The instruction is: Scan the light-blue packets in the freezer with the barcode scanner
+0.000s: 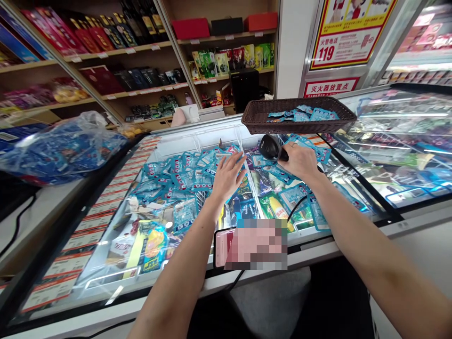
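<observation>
Barcode scanner (270, 148) in head view: black, gripped by its handle in the right hand (300, 160), above the glass-topped chest freezer (318, 252). Left hand (229, 176) open, fingers extended, over spread blue sachets (183, 172); contact cannot be told. Brown woven basket (257, 123), behind scanner, holds similar sachets. Smartphone (222, 249), screen lit, lies between the forearms at the near edge.

The packets (183, 173) look glossy — the scanner (270, 148), smooth plastic.
</observation>
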